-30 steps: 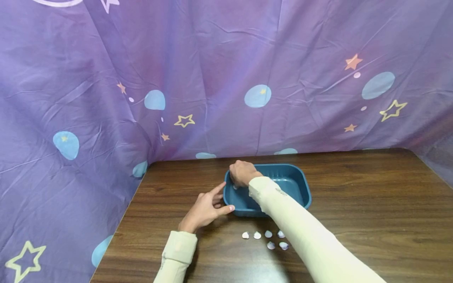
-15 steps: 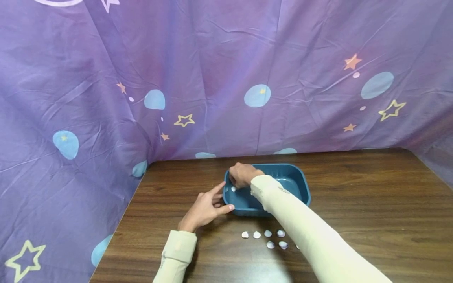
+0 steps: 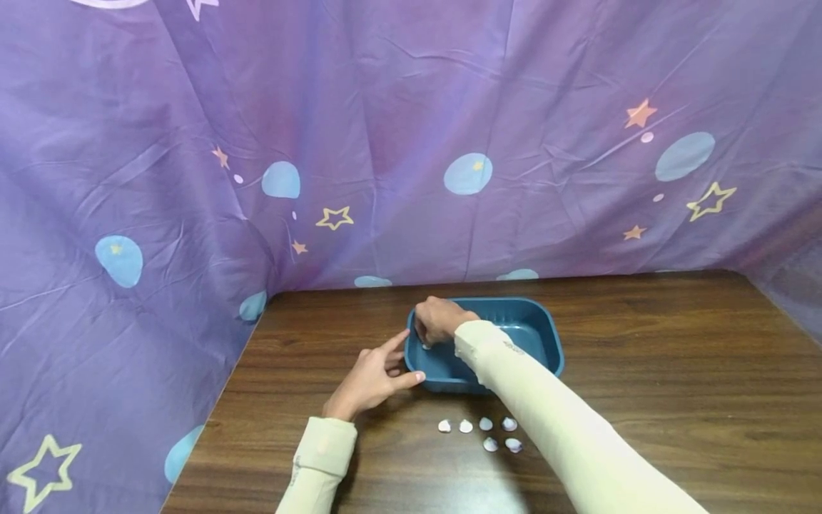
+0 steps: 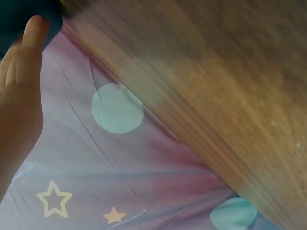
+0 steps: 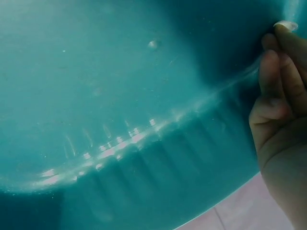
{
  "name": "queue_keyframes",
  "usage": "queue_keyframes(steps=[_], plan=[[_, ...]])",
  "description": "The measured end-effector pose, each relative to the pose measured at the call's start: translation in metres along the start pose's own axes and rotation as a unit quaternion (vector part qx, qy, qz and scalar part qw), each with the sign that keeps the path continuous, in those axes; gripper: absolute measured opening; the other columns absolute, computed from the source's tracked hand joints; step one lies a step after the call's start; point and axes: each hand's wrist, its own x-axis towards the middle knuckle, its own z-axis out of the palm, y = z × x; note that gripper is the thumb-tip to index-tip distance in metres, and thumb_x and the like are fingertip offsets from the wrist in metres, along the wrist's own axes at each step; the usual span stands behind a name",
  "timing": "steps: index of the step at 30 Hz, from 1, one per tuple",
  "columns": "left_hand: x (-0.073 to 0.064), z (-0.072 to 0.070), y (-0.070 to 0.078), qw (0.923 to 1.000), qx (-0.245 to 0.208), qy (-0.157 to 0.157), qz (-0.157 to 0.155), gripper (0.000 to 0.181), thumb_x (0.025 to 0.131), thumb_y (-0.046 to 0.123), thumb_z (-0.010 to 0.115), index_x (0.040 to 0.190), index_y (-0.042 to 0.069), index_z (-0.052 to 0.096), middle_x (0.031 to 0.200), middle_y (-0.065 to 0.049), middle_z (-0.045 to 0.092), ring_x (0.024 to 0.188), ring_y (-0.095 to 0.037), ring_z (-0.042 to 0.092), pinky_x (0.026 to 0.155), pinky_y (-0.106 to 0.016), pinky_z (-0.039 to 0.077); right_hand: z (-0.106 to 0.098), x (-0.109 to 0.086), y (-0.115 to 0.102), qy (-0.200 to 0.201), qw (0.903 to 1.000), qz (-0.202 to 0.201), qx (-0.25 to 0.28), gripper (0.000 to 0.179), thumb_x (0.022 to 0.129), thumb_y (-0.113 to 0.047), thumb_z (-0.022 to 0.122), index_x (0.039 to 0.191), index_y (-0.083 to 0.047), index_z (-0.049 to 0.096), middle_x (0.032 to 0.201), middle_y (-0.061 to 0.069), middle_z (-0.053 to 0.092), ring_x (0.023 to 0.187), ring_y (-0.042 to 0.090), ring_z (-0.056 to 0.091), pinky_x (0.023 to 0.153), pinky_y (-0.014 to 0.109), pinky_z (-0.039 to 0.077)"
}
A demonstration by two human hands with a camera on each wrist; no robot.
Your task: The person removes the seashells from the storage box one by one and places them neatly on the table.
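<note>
A blue plastic basin [image 3: 514,350] stands on the wooden table. My right hand [image 3: 439,320] reaches into its left end, fingers bent downward. At those fingertips is a small white seashell [image 5: 286,25], which they appear to pinch against the basin floor; part of it is covered by a finger. My left hand [image 3: 369,382] is at the basin's left side, fingers fairly straight, with the index fingertip and thumb touching the rim. In the left wrist view the left hand [image 4: 24,72] meets the basin's dark edge [image 4: 55,28].
Several pale seashells [image 3: 486,424] lie in two rows on the table [image 3: 642,400] in front of the basin. My right sleeve [image 3: 565,428] crosses above that area and may hide more. A purple patterned cloth [image 3: 398,143] hangs behind and to the left.
Half a second ago the seashell in the basin lay apart from my right fingertips; now they are on it. The left hand and basin have stayed in place.
</note>
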Motion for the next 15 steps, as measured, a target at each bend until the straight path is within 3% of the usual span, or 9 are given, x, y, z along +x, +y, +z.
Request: queue_keyframes(steps=[15], plan=[[-0.0015, -0.0015, 0.0026, 1.0000, 0.006, 0.000, 0.001, 0.086, 0.088, 0.042, 0.076, 0.156, 0.008, 0.036, 0.128, -0.021, 0.069, 0.108, -0.029, 0.074, 0.098, -0.040, 0.061, -0.0029, -0.0005, 0.0038, -0.014, 0.9997, 0.008, 0.017, 0.021, 0.074, -0.004, 0.080, 0.063, -0.019, 0.071, 0.063, -0.008, 0.065, 0.059, 0.007, 0.053, 0.050, 0.017, 0.043]])
